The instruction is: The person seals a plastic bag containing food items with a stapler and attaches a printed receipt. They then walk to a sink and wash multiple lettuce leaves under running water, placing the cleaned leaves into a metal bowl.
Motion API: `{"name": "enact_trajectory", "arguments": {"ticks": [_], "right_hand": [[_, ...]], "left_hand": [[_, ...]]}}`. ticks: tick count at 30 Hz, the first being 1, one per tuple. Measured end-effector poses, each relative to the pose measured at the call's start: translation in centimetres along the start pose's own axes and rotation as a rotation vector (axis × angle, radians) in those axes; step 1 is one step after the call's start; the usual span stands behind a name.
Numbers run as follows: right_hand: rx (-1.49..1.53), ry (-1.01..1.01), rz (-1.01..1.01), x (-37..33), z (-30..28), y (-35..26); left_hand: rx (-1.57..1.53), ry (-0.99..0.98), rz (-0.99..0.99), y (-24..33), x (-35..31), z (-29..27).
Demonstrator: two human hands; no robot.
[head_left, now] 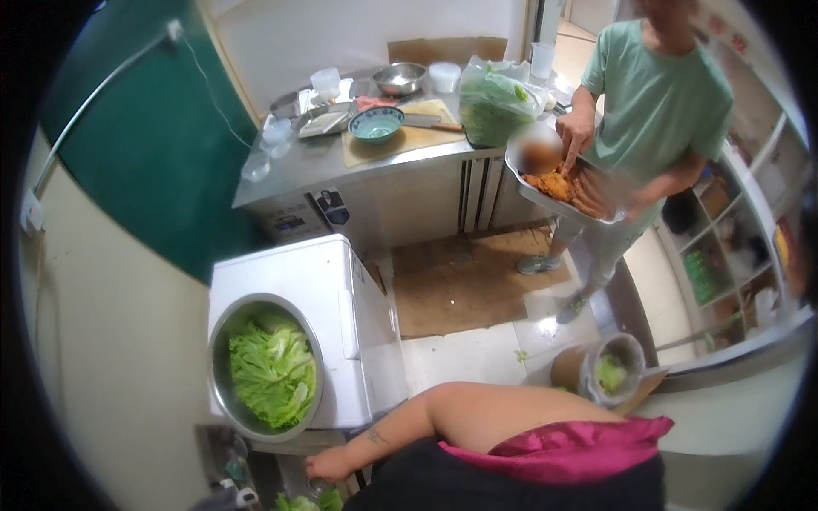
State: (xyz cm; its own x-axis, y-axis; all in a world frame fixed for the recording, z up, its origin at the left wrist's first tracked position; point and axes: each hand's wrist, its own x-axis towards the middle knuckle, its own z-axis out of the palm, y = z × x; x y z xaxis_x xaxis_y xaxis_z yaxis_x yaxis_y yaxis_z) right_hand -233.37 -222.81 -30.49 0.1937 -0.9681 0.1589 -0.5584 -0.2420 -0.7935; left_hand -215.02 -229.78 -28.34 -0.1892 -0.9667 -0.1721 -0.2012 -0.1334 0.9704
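My right hand [331,466] reaches across to the lower left with its fingers curled. They close around something at the edge of a sink or basin area, too small and dark to name. Green lettuce leaves [308,501] show just below it, partly cut off by the picture's edge. My left hand is out of sight. Just beyond my right hand, a large steel bowl [216,387] full of loose lettuce [273,370] rests on a white appliance [341,387] that looks like a chest freezer.
At right, a person in a light green shirt [652,102] holds a metal tray [554,204] of browned food. The far counter [281,183] bears a patterned bowl [377,124], a knife [433,122], a cutting board [358,153] and bagged greens [494,106]. A lined bin [615,362] stands on the floor.
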Motion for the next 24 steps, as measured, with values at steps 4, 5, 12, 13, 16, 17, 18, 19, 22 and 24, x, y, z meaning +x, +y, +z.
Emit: {"name": "enact_trajectory", "arguments": {"ticks": [4,5,12,13,16,17,18,19,22,24], "right_hand": [[-0.085,-0.023,0.021,0.4,-0.9,-1.4],[-0.041,-0.019,0.045,0.3,-1.7,-2.2],[-0.057,-0.004,0.098,2.6,-1.2,-2.5],[-0.043,-0.024,0.098,3.1,-1.0,-2.6],[-0.035,-0.081,0.068,4.8,0.6,-1.7],[-0.059,-0.107,0.065,4.9,1.4,-0.8],[0.009,-0.009,0.070,4.6,2.4,-0.2],[0.021,-0.019,0.090,4.0,1.7,-0.9],[0.025,-0.038,0.036,4.0,1.0,-2.5],[-0.011,-0.068,0.014,4.3,0.7,-2.8]], "left_hand": [[0.024,0.005,-0.007,-0.4,0.9,-4.4],[0.029,0.018,-0.010,-0.3,1.2,-5.7],[-0.032,0.016,-0.031,-0.5,3.1,-7.1],[-0.028,0.018,-0.034,-0.6,3.2,-7.2],[-0.032,0.005,-0.063,-0.6,3.8,-5.7],[-0.048,-0.004,-0.080,-0.7,4.0,-4.7],[-0.064,-0.017,-0.100,-0.7,4.1,-3.7],[-0.093,-0.012,-0.113,-0.8,4.2,-3.1],[-0.092,-0.003,-0.136,-0.5,4.6,-4.0],[-0.102,-0.007,-0.135,-0.8,5.1,-4.2]]}}
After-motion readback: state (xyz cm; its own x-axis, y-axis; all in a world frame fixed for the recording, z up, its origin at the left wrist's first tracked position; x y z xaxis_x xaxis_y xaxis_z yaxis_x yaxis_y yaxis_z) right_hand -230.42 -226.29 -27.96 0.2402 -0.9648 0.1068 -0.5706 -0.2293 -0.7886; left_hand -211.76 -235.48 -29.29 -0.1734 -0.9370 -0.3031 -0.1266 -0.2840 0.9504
